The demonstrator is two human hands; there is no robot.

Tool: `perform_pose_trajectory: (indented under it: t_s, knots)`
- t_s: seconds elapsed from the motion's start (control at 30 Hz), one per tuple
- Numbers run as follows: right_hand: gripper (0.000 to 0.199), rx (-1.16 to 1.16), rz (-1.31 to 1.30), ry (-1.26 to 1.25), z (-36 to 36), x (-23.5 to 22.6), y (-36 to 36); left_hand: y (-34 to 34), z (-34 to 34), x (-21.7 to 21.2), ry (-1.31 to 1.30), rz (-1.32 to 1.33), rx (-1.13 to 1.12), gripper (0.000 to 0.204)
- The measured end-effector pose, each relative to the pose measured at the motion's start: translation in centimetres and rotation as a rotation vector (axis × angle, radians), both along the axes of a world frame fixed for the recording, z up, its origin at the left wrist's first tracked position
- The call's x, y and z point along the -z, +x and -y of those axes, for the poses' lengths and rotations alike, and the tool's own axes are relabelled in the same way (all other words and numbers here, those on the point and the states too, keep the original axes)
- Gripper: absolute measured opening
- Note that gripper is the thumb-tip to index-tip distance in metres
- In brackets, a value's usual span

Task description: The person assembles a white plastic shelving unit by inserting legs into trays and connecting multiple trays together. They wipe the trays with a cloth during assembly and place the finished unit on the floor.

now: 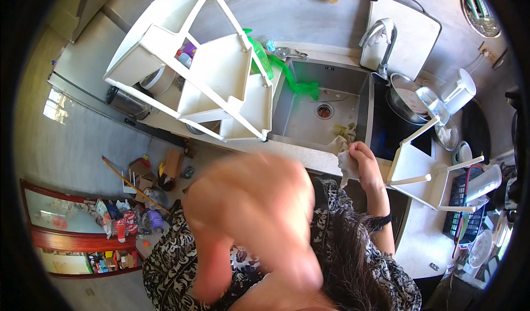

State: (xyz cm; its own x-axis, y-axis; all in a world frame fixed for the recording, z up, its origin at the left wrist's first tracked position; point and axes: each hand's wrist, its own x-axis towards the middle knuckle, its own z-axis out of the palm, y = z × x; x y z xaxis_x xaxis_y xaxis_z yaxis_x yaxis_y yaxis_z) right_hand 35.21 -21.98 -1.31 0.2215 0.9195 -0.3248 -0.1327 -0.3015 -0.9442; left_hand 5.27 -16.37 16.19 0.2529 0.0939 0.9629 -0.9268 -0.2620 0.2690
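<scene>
- Cloth (346, 163), pale and crumpled, is what's being handled here: it sits bunched in the right hand (361, 157), right at the front edge of the sink (309, 124).
- Far left: a cluttered floor corner with a long-handled stick (132, 184) and piles of small colourful stuff. Way too small to sort out what's what.
- Next over, a white rack (210, 73) is tipped at an angle over the counter, so its shelves run diagonally. A pot or canister under it is half covered.
- Left hand (254, 222): huge blurry blob close to the lens. Honestly can't tell if the fingers are spread or curled, or if anything's in it.
- Middle: the sink basin has a green bag (287, 73) draped over its back left corner and a few yellowish scraps near the drain.
- Right hand is closed around the cloth with the wad hanging below the fingers. If it's wiping or wringing, I'd keep it over the basin so drips land inside, and take a fuller grip so it doesn't slide out.
- Right of that, a faucet (381, 35), stacked metal bowls, and a second white rack (419, 173) lying on the counter.
- Far right edge is bent and shadowed; the items there are mostly cut off.
</scene>
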Motion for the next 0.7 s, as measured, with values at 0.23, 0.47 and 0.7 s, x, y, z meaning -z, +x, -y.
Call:
perform_pose_trajectory:
  t_s: [0.23, 0.47, 0.7]
  knots:
    - [0.011, -0.116, 0.111, 0.136, -8.0, -2.2, -3.7, -2.9, -5.9, 7.6, -0.854, 0.146, -1.520, 0.036]
    - [0.021, -0.308, 0.299, 0.367, -19.6, -3.0, -10.2, -3.6, -10.1, 13.8, -0.888, -0.358, -1.413, 0.029]
    - [0.036, -0.245, 0.930, 0.787, -35.3, -7.2, -14.8, -3.2, -10.0, 14.7, -0.989, -0.120, -1.317, 0.039]
